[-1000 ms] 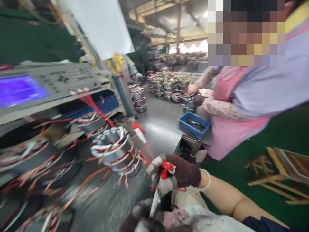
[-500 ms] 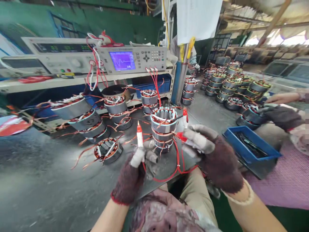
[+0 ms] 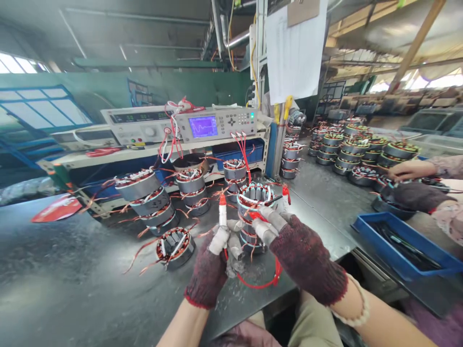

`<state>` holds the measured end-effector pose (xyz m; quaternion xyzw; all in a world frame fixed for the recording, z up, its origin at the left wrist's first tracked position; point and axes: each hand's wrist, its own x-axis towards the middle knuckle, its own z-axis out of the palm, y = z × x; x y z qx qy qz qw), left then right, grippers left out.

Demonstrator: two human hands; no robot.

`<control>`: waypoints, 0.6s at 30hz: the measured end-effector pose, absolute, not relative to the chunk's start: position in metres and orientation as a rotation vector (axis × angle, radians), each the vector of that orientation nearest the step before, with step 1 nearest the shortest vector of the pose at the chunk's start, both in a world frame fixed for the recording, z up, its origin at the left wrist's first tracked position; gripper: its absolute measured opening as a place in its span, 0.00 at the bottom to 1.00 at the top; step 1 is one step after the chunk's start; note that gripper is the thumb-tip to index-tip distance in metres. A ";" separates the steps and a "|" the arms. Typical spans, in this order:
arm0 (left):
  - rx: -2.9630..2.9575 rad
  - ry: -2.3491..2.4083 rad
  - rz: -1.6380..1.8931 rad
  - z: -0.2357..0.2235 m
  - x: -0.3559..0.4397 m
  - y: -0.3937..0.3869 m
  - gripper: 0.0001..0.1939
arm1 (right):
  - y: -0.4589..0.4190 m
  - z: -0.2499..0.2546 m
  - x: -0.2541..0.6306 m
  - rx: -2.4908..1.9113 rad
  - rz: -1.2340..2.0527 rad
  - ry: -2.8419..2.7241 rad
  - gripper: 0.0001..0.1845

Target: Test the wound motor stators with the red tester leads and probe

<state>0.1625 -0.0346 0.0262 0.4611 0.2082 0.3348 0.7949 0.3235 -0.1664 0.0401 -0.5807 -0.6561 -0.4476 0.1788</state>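
Observation:
My left hand [image 3: 211,262], in a dark red knit glove with grey fingertips, is closed round a white test probe with a red tip [image 3: 222,212] held upright. My right hand [image 3: 289,243], gloved the same, grips a second red-tipped probe [image 3: 285,195] and touches the wires at the right of a stacked stator [image 3: 253,207] with copper windings. A red lead [image 3: 260,284] loops from the probes over the table edge. Both hands sit just in front of the stator stack.
More stators [image 3: 148,197] stand in stacks on the grey metal bench [image 3: 72,279], one single stator [image 3: 175,246] lying left of my hands. A tester with a lit screen [image 3: 202,126] sits on a shelf behind. A co-worker's hands [image 3: 412,168] work at right by a blue tray [image 3: 401,246].
The view swung from the right back to the bench and rose. My right hand moved left and closer to the stator; the two hands came nearer together.

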 end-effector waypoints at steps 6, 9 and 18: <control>1.004 0.486 0.732 0.023 0.167 -0.034 0.29 | -0.162 0.030 0.324 -1.559 -1.285 -1.770 0.21; 1.013 0.536 0.718 0.021 0.165 -0.036 0.32 | -0.162 0.030 0.323 -1.593 -1.296 -1.767 0.22; 1.008 0.487 0.739 0.018 0.168 -0.035 0.29 | -0.159 0.029 0.320 -1.600 -1.266 -1.782 0.24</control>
